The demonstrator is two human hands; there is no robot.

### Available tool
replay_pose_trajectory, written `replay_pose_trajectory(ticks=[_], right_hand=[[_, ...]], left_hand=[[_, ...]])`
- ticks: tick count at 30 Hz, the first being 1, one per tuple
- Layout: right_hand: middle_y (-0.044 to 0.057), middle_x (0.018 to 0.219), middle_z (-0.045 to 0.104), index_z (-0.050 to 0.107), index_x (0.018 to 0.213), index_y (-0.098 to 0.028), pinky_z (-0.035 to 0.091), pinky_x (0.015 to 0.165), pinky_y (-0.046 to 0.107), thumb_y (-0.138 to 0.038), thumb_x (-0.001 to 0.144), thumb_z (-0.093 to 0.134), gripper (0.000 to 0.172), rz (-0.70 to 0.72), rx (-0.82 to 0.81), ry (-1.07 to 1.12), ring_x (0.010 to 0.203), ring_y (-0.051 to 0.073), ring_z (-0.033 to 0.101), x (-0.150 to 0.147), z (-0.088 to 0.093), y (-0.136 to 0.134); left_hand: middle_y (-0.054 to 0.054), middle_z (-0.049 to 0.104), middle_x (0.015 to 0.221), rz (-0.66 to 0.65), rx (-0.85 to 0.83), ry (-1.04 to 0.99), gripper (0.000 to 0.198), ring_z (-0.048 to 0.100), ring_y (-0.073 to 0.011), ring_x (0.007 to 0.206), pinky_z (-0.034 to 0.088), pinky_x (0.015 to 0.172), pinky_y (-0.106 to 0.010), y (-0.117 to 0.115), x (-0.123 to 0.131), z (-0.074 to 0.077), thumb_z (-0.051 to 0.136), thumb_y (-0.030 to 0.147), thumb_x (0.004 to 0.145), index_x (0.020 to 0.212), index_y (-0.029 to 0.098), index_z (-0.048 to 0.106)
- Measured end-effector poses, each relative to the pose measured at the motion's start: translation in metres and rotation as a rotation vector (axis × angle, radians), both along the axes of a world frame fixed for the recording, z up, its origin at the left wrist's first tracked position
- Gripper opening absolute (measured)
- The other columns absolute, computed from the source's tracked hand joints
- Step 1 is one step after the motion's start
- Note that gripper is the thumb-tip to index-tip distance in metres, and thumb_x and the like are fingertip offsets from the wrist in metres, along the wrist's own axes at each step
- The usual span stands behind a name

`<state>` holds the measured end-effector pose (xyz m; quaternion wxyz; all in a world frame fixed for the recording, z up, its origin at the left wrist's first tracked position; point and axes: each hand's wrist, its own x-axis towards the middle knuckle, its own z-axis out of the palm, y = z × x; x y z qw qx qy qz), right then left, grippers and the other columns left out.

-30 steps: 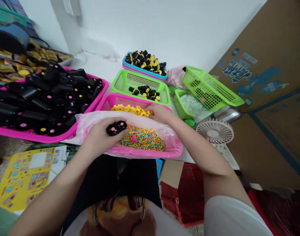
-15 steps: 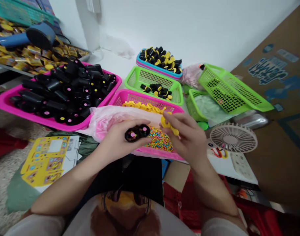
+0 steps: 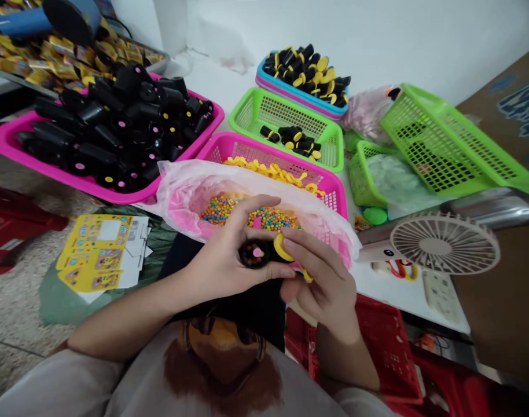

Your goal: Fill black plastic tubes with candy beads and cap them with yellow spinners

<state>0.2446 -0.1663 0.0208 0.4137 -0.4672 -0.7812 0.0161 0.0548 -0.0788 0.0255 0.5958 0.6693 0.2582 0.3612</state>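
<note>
My left hand [image 3: 223,263] is wrapped round black toy tubes [image 3: 253,253] with a pink dot showing on one end. My right hand [image 3: 323,278] pinches a yellow ring cap [image 3: 282,249] against the tube's end, with another yellow piece lower in its fingers. Both hands hover in front of a pink basket lined with a plastic bag [image 3: 190,191] that holds small multicoloured candy beads [image 3: 264,219]. Behind the beads lie several yellow caps [image 3: 273,171] in the pink basket [image 3: 264,152].
A big pink tray of black tubes [image 3: 117,133] is at the left. Green baskets [image 3: 286,119] and a blue one [image 3: 308,72] hold capped black pieces. A small fan [image 3: 442,243], a tilted green basket [image 3: 451,142] and a yellow printed sheet [image 3: 95,252] lie around; red crates sit below.
My right hand came back from the yellow caps holding one and has met my left hand at the tube's end. Both hands have drawn toward my body, and the camera tilted down.
</note>
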Motion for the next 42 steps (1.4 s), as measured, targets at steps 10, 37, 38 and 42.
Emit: replay_pose_trajectory(ticks=[10, 37, 38, 42], right_hand=[[0.012, 0.118, 0.070, 0.056, 0.150, -0.029, 0.066, 0.099, 0.052, -0.023, 0.101, 0.057, 0.050, -0.150, 0.312, 0.241, 0.116, 0.029, 0.072, -0.037, -0.029, 0.009], [0.004, 0.113, 0.081, 0.079, 0.118, -0.033, 0.068, 0.077, 0.031, -0.049, 0.085, 0.083, 0.037, 0.035, -0.552, 1.165, 0.093, 0.020, 0.078, -0.038, -0.033, -0.022], [0.004, 0.103, 0.081, 0.081, 0.110, -0.030, 0.066, 0.069, 0.029, -0.049, 0.081, 0.086, 0.034, 0.051, -0.632, 1.253, 0.084, 0.019, 0.076, -0.040, -0.034, -0.021], [0.000, 0.077, 0.075, 0.082, 0.087, -0.025, 0.058, 0.054, 0.025, -0.043, 0.069, 0.092, 0.027, 0.082, -0.783, 1.460, 0.062, 0.015, 0.064, -0.047, -0.042, -0.016]], left_hand=[[-0.004, 0.080, 0.097, -0.065, -0.019, 0.011, 0.091, 0.079, -0.0218, 0.074, 0.063, 0.065, -0.032, -0.016, 0.009, -0.004, 0.078, 0.059, 0.086, 0.156, 0.033, 0.027], [-0.007, 0.081, 0.120, -0.197, 0.440, 0.104, 0.076, 0.072, -0.0287, 0.126, 0.048, 0.118, -0.049, -0.009, -0.013, -0.016, 0.078, 0.037, 0.093, 0.157, 0.033, 0.038], [-0.006, 0.081, 0.122, -0.213, 0.451, 0.122, 0.073, 0.072, -0.0294, 0.126, 0.047, 0.119, -0.050, -0.009, -0.014, -0.015, 0.077, 0.036, 0.094, 0.157, 0.034, 0.040], [-0.004, 0.080, 0.125, -0.256, 0.476, 0.136, 0.082, 0.071, -0.0307, 0.128, 0.045, 0.123, -0.052, -0.008, -0.020, -0.016, 0.075, 0.029, 0.094, 0.163, 0.038, 0.032]])
